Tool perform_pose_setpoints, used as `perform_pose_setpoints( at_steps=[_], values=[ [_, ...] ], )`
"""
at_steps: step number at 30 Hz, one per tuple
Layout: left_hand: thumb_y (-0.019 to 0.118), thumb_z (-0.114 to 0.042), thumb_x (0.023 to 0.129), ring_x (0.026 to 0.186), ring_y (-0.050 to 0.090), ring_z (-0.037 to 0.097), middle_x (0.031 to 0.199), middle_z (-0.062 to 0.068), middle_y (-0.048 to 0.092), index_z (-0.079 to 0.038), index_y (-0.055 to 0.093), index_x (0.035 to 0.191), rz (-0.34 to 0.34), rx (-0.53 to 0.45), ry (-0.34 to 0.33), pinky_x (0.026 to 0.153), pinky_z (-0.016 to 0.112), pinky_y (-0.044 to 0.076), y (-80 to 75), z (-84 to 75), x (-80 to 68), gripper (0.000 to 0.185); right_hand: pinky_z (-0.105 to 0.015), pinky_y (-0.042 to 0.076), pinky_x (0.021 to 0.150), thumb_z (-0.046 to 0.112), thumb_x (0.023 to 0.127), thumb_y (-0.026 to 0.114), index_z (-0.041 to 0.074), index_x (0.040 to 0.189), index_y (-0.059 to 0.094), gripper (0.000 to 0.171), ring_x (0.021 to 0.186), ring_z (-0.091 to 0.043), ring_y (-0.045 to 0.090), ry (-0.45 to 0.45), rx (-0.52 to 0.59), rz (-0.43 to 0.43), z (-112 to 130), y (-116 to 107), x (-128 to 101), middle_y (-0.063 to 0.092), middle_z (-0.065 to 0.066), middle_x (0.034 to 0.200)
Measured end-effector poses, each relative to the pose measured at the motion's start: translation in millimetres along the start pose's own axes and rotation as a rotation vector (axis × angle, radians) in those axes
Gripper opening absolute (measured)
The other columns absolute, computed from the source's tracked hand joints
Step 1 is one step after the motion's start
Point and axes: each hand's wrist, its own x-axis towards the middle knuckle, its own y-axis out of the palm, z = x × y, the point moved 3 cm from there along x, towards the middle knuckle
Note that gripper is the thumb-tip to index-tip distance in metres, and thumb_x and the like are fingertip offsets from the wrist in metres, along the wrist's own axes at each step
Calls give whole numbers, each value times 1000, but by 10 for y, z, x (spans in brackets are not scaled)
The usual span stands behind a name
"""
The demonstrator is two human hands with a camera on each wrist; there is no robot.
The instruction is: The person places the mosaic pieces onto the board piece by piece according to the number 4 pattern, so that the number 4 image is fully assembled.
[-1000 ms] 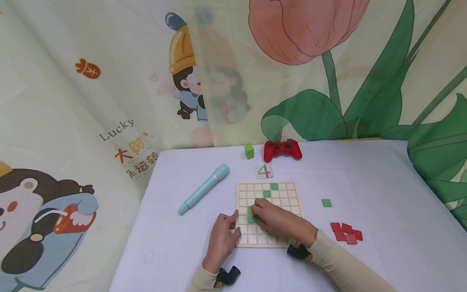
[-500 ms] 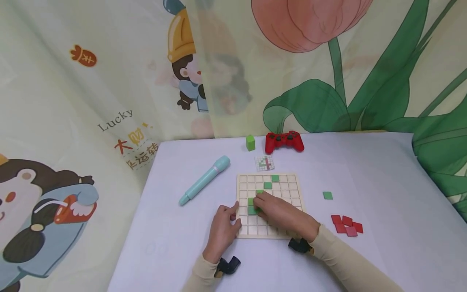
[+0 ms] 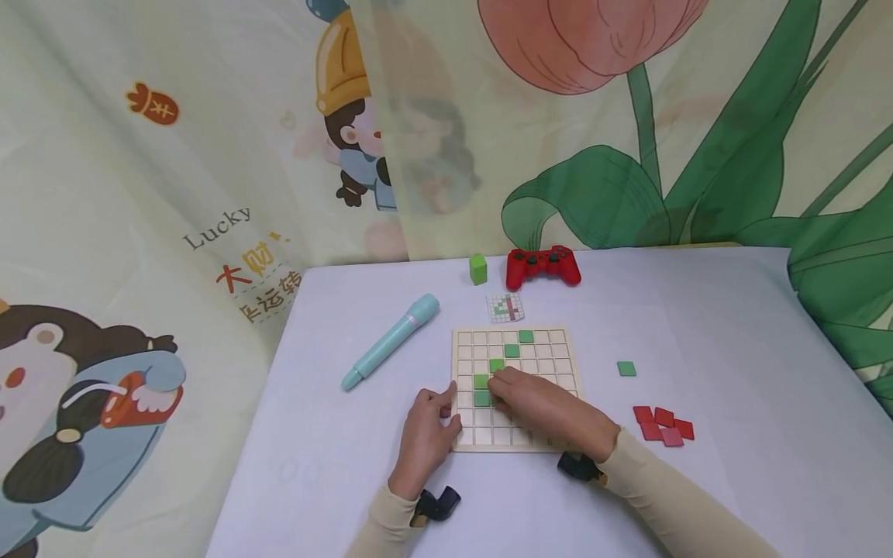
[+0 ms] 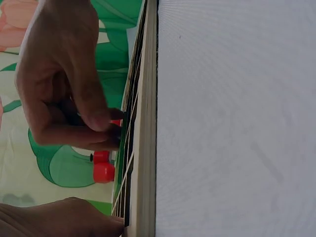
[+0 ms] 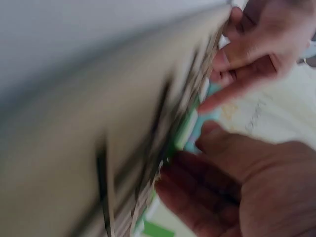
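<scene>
A square wooden grid board (image 3: 463, 439) lies on the white table, with several green tiles (image 3: 481, 398) set in its cells as a stepped line. My left hand (image 3: 427, 442) is at the board's left edge, index finger and thumb touching it at separate spots. Bent over the board's middle, my right hand (image 3: 540, 407) pinches a green tile (image 4: 122, 143) at the surface beside the lower left green one. The fingers mostly hide that tile from the head view. In the right wrist view the right hand's thumb and fingertips (image 5: 211, 129) come down close to the green row.
One loose green tile (image 3: 626, 369) and a cluster of red tiles (image 3: 663, 426) lie right of the board. Behind it are a small printed grid card (image 3: 505, 308), a green block (image 3: 477, 269) and a red game controller (image 3: 543, 267). A teal microphone-shaped pen (image 3: 391, 342) lies left.
The head view has tilted, shifting the whole scene upward. My right hand has moved slightly right on the board, uncovering more of the green tiles. My left hand stays at the board's edge.
</scene>
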Motion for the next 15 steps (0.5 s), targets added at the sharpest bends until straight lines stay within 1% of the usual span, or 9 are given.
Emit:
perform_pose_setpoints(
  at_steps=[3,5,7,9,12,13,15],
  values=[
    [77,4,88,81,53,13,99,11,57,1,62,145,-1,-8,-9,50,21,47,6,-2,-3,59,-24,59,86,20,100,75,20,112,65,15,92,-5,56,12,20,-11,-103,-142,-112,64,9,101],
    [77,4,88,80,52,13,99,11,57,1,63,145,-3,-5,-8,50,21,47,13,-4,-6,59,-30,61,91,13,99,75,17,114,67,18,97,-8,60,48,41,-50,-251,-284,-235,68,5,106],
    [77,4,88,79,52,12,98,11,57,1,62,145,-2,-1,-6,52,21,46,16,-5,-9,58,-36,63,94,6,98,75,13,118,69,22,103,-13,63,124,64,-83,-456,-440,-386,70,0,111],
    [77,4,88,80,52,12,99,11,57,1,63,145,-3,7,-2,53,20,45,14,-5,-12,58,-42,63,95,3,97,74,10,121,70,25,108,-20,66,234,83,-93,-690,-574,-540,72,-6,115],
    [77,4,88,81,52,12,99,11,58,2,63,144,-10,17,2,55,20,45,1,-4,-12,58,-50,63,94,1,97,73,5,125,69,29,110,-31,67,375,97,-63,-1016,-699,-744,72,-13,118],
    [77,3,88,81,53,12,99,10,58,2,63,144,-12,18,2,56,20,45,-3,-3,-12,58,-52,63,95,0,97,72,4,126,68,30,112,-33,67,410,103,-51,-1105,-720,-802,72,-15,119],
    [77,3,88,82,53,12,100,11,58,2,64,144,-15,19,7,58,20,45,-9,-2,-8,58,-54,62,94,-2,96,72,2,126,67,31,112,-37,67,438,114,-43,-1246,-743,-897,71,-18,120]
  ],
)
